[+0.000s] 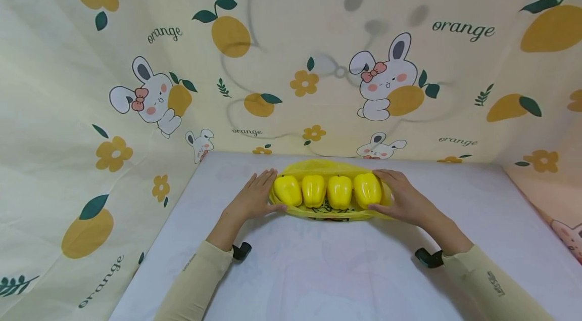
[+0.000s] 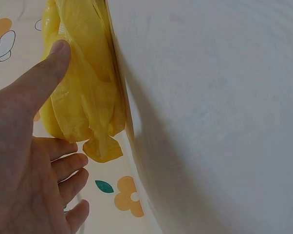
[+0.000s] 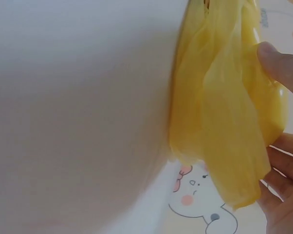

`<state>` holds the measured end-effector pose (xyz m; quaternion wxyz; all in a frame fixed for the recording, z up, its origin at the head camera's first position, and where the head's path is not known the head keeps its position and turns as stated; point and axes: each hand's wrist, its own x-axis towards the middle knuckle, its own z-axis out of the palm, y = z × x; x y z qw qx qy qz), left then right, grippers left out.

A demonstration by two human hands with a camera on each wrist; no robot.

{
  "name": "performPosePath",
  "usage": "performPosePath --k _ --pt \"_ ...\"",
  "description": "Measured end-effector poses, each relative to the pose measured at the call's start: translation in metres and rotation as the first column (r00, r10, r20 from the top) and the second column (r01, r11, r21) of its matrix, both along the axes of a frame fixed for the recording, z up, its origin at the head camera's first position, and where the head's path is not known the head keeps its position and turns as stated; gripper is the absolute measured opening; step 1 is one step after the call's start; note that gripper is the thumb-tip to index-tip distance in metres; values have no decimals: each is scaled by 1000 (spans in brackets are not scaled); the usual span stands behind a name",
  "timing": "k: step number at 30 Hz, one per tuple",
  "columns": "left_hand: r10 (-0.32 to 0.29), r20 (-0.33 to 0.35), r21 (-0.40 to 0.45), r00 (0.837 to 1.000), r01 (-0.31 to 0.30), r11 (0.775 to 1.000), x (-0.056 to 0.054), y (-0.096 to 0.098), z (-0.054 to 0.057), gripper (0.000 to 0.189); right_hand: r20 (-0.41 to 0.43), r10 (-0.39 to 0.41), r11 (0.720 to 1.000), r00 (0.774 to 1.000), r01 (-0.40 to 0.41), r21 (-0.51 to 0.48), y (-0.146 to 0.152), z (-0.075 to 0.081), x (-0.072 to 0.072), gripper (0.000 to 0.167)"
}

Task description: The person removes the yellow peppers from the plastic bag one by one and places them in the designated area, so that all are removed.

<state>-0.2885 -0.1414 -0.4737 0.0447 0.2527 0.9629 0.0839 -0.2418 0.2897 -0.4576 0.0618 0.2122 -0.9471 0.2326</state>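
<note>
Several yellow bell peppers (image 1: 339,192) stand in a row on a spread yellow plastic bag (image 1: 318,165). At the row's left end is my left hand (image 1: 255,197), its fingers extended beside the end pepper (image 1: 288,190). The left thumb lies over the bag's near edge, which the left wrist view also shows. My right hand (image 1: 402,198) is at the opposite end, with the thumb touching the right end pepper (image 1: 368,190) in front and the fingers reaching along its far side. Crumpled bag ends (image 3: 234,161) hang near the right fingers. Dark printing shows on the bag under the peppers.
The bag lies toward the back of a white table (image 1: 318,270). Behind it rises a cream cloth backdrop (image 1: 282,68) printed with rabbits and oranges, and it continues along both sides. Each wrist wears a black band mount (image 1: 242,251).
</note>
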Motion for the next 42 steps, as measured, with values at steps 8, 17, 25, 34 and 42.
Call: performPosePath --k 8,17,25,34,42 --pt "-13 -8 -12 1000 13 1000 -2 -1 -2 112 -59 11 999 998 -13 -30 3 2 4 97" --pt "-20 -3 -11 1000 20 1000 -2 -1 0 112 -90 -6 999 996 3 -42 10 11 12 95" --pt "-23 5 1 1000 23 1000 0 -1 2 112 -101 -25 997 995 18 -68 20 18 17 95" --pt "-23 2 -3 1000 23 1000 0 -1 2 112 -102 -59 995 993 51 -83 31 23 21 99" --pt "-25 1 8 1000 25 1000 0 -1 1 112 -154 -43 994 987 26 -109 39 26 22 104"
